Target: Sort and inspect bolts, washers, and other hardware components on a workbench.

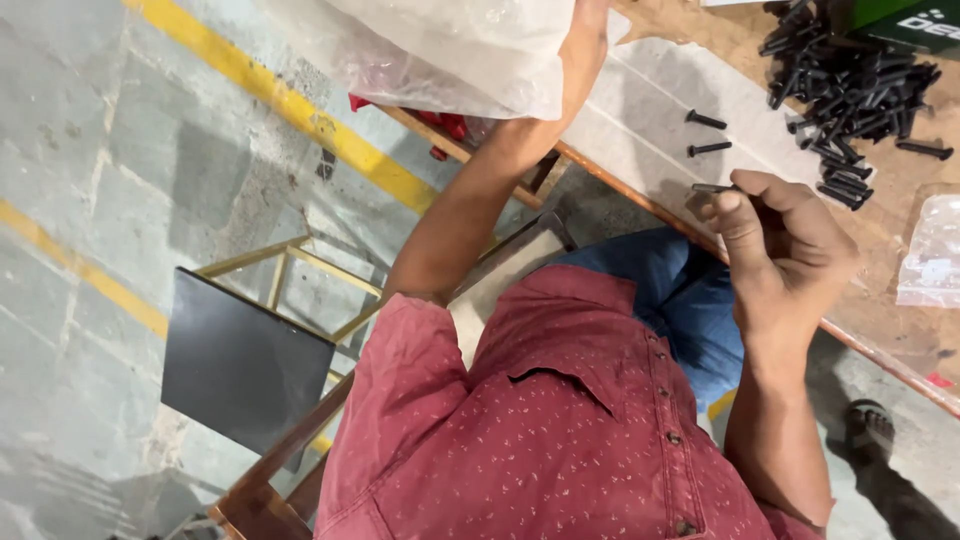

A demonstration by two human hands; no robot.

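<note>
My left arm reaches up to a large clear plastic bag (450, 50). My left hand (588, 40) grips the bag's edge, and the bag hides most of its fingers. At the table's edge, my right hand (785, 250) pinches a black bolt (714, 188) between thumb and fingers. Two loose black bolts (706, 120) lie on a white sheet (640, 110) just above that hand. A pile of several black bolts (850, 80) sits further right on the wooden table (900, 340).
A green box (900, 18) stands behind the pile, and a small clear bag (930, 255) lies at the right edge. Red parts (450, 125) show under the big bag. A black-topped stool (245, 360) stands on the concrete floor with yellow lines (290, 105).
</note>
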